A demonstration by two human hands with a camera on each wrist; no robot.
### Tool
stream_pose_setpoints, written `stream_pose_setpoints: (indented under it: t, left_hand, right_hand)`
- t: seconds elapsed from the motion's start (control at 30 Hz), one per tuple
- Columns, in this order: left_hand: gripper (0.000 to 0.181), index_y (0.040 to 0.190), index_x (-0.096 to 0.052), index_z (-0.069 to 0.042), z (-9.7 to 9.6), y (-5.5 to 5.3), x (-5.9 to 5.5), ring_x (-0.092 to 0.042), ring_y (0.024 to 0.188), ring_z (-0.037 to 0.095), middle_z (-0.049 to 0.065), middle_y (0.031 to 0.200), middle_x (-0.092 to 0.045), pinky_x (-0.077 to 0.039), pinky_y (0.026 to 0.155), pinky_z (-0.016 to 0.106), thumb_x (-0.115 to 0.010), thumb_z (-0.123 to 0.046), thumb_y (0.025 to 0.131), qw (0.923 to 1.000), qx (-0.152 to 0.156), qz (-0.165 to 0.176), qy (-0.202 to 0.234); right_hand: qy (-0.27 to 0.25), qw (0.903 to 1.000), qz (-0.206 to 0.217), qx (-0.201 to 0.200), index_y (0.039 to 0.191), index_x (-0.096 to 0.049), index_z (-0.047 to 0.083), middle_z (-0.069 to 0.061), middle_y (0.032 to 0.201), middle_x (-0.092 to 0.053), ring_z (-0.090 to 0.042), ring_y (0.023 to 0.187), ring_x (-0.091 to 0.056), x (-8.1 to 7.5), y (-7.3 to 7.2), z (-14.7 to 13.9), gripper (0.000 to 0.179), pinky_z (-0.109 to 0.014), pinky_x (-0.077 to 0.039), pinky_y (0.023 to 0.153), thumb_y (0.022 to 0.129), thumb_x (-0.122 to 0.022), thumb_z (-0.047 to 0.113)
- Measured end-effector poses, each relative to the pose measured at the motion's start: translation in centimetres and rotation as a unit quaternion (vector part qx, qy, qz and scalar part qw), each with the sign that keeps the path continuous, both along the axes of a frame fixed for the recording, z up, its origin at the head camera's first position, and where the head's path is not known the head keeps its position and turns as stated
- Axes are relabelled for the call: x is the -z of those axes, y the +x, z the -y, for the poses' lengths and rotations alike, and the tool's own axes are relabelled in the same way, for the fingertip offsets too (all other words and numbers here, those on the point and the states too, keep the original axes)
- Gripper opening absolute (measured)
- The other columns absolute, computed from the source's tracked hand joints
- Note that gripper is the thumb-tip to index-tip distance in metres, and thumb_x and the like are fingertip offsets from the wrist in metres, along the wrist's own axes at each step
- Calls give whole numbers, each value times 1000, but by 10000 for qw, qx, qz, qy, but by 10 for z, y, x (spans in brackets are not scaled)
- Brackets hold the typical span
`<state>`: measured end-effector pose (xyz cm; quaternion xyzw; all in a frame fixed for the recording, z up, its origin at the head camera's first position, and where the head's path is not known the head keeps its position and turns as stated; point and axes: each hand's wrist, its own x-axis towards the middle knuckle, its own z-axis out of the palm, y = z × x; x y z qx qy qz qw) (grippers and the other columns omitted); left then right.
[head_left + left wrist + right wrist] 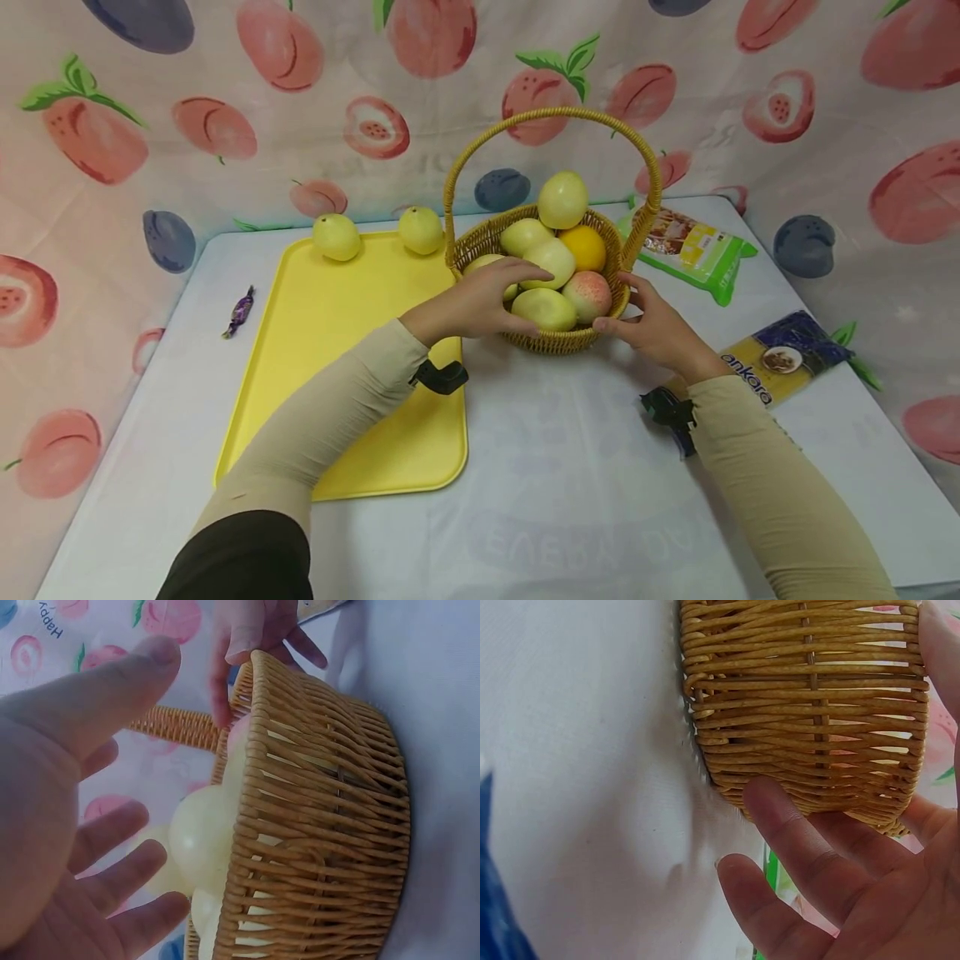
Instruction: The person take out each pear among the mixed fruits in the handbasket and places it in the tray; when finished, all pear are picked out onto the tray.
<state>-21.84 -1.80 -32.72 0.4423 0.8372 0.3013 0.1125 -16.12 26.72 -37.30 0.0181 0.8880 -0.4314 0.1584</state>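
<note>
In the head view a wicker basket [558, 343] with a tall arched handle holds several pale yellow-green round fruits [563, 200], an orange [583, 248] and a pinkish peach [588, 297]. Over its front left side is my left hand [491, 302], palm toward the fruits, fingers spread and holding nothing. The left wrist view shows that palm [45, 847] apart from the basket wall. On the basket's right side, my right hand [651, 327] has its thumb at the front rim and its other fingers loosely spread. Its fingers [810, 859] lie along the woven wall in the right wrist view.
A yellow tray [352, 333] lies left of the basket, two pale round fruits [337, 237] at its far edge. Further left is a purple-wrapped candy [240, 312]. To the right are a green food packet [686, 250] and a yellow-and-blue "ankara" packet [787, 358].
</note>
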Motion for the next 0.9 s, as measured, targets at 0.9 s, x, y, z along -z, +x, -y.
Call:
stream_pose_setpoints:
  t: [0.9]
  left_hand:
    - [57,140,-58,-8,-26,-16,18,-50,128,23,7,139,-57,-40,103,32,-75,-33,92,9940,-410,493,-887]
  right_hand:
    - [71,10000,36,-18,163,0,18,-29,161,-14,-51,142,-25,0,0,0,109,-68,-29,107,88,-69,60]
